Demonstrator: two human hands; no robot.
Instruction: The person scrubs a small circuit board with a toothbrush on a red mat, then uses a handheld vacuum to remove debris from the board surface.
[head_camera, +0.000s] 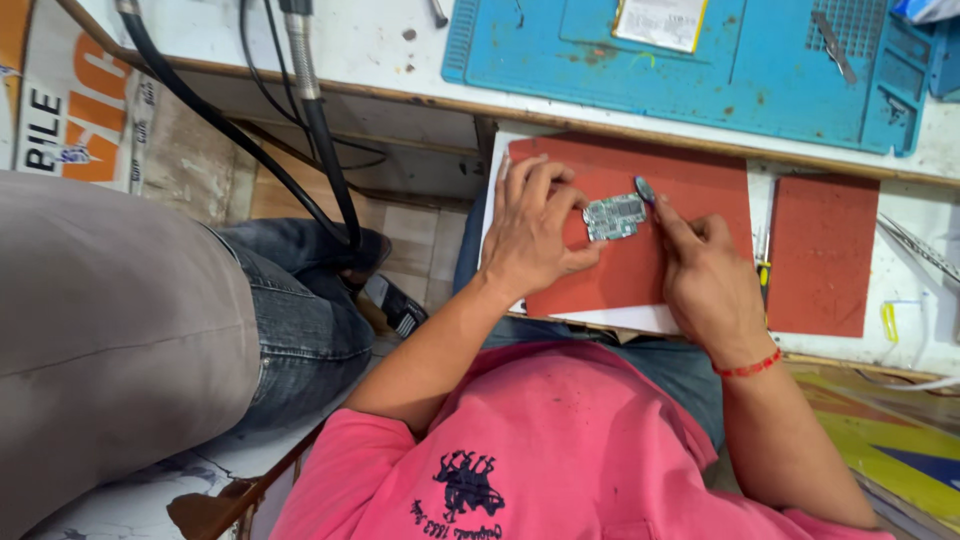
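A small green circuit board (614, 216) lies on a red mat (700, 190) on a pull-out shelf. My left hand (530, 232) pinches the board's left edge between thumb and fingers and holds it against the mat. My right hand (705, 275) holds a thin tool with a small dark tip (645, 190). That tip touches the board's upper right corner. A red thread circles my right wrist.
A second red mat (822, 255) lies to the right, with tweezers (762, 262) between the mats. A blue work mat (700, 60) covers the bench above. Black cables (320, 130) hang at left. Another person in jeans (290, 310) sits close on my left.
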